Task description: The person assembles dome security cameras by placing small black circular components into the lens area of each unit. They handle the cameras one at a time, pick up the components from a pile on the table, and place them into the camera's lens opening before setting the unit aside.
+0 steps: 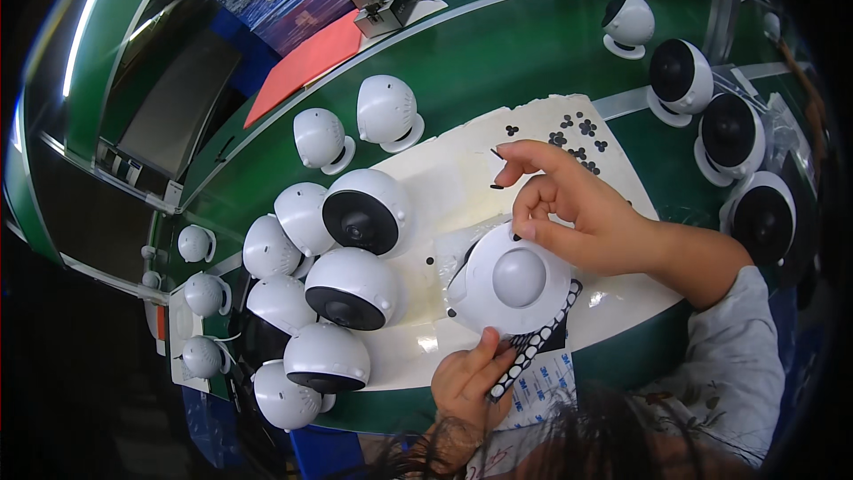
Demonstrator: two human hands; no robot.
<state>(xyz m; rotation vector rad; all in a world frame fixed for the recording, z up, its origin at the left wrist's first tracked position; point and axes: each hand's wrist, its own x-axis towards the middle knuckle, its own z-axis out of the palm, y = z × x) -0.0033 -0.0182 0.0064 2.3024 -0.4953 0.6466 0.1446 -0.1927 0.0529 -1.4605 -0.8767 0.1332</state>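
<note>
A white, round-bodied camera (475,280) lies in front of me with its disc-shaped base facing up. My left hand (471,382) is closed around the lower end of a black strip with white round spots (536,348), a fingertip by the base's near rim. Over the far rim is my right hand (577,213), fingers curled and apart. Small black pads (496,185) cling to its fingertips, and a dark dot shows where the thumb meets the rim. Another black dot (451,313) sits at the rim's left side.
Several white cameras with black fronts (354,289) crowd the left; more stand along the right (729,133). Loose black pads (582,129) lie on the cream board (426,191). A printed white sheet (542,391) is beside my left hand. An orange-red sheet (306,67) lies at the back.
</note>
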